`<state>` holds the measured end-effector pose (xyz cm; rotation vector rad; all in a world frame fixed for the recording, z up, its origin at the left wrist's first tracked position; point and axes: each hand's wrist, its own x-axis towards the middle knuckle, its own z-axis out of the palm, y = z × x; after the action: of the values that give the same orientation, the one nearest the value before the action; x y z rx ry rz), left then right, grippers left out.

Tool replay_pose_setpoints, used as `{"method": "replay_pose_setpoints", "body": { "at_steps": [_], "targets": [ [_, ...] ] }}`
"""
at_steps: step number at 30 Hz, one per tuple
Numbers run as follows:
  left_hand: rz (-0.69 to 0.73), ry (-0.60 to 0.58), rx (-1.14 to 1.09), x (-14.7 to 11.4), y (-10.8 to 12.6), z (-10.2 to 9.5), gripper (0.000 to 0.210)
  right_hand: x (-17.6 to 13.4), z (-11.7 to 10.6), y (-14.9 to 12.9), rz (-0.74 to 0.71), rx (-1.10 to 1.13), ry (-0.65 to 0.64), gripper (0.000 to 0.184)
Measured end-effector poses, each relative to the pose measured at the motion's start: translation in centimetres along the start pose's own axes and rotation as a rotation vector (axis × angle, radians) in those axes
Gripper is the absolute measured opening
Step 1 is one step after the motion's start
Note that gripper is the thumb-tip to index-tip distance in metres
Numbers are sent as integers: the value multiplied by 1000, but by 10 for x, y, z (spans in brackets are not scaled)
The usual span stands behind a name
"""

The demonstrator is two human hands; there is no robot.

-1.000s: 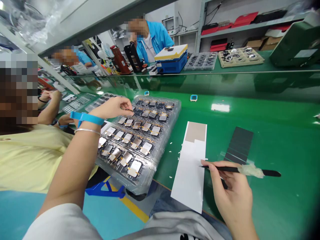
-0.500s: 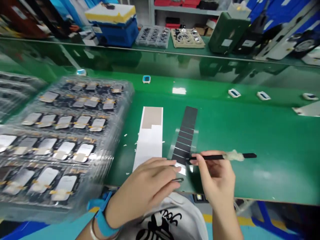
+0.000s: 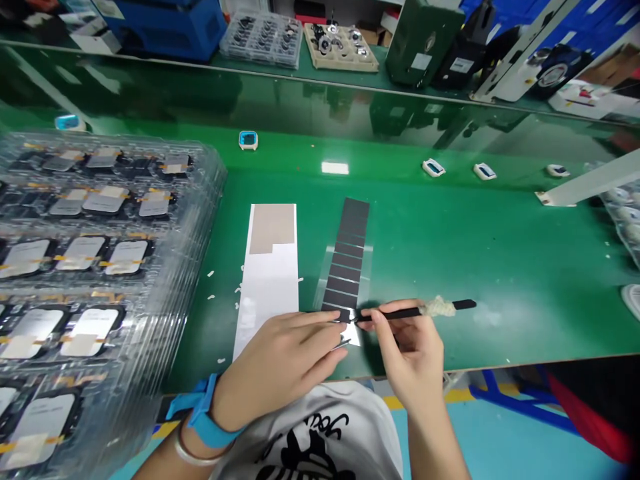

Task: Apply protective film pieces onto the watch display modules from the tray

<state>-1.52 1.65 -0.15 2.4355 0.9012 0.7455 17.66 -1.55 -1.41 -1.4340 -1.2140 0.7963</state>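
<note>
My left hand (image 3: 285,350) lies over the near end of a clear strip bearing black rectangular stickers (image 3: 345,270), its fingertips pressed down there. A thin metal tool (image 3: 343,344) pokes out between its fingers; most of it is hidden. In a pinch, my right hand (image 3: 413,347) grips a slim black stick-like tool (image 3: 466,305) with a whitish wad wrapped round it. The tool's tip touches or nearly touches the lowest black sticker, close to the left fingertips. Left of the strip is a white sheet (image 3: 267,287) with a beige patch at its far end, partly under my left hand.
Stacked clear plastic trays (image 3: 200,220) with watch-sized parts fill the left side. Small white scraps (image 3: 211,274) dot the green table (image 3: 425,247). Several small cased devices (image 3: 248,140) stand along the back, below a shelf with a parts tray (image 3: 345,63). A white post (image 3: 595,180) rises at right.
The camera view has shifted, so the table and trays appear further left and higher. My right hand's tool tip has come closer to my left fingertips, at the lowest sticker.
</note>
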Motion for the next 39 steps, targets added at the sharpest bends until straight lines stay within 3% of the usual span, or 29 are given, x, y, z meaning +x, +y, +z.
{"method": "replay_pose_setpoints", "body": {
  "at_steps": [13, 17, 20, 24, 26, 30, 34, 39],
  "targets": [
    [-29, -10, -15, 1, 0, 0, 16, 2, 2, 0, 35, 25, 20, 9],
    [-47, -19, -52, 1, 1, 0, 15, 4, -2, -1, 30, 97, 84, 11],
    [-70, 58, -120, 1, 2, -3, 6, 6, -5, -4, 87, 282, 134, 14],
    [-122, 257, -165, 0, 3, -7, 15, 8, 6, -18, 274, 611, -23, 16],
    [-152, 310, -135, -1, 2, -7, 18, 8, 17, -27, 292, 688, -73, 15],
    [-263, 242, -72, -2, 1, -6, 17, 3, 33, -40, 136, 653, -3, 6],
    [-324, 167, -152, 0, 2, -6, 2, -2, 41, -43, -87, 564, 29, 12],
    [-313, 140, -206, 1, 2, -8, 18, 1, 48, -43, -302, 489, 9, 23]
  ]
}}
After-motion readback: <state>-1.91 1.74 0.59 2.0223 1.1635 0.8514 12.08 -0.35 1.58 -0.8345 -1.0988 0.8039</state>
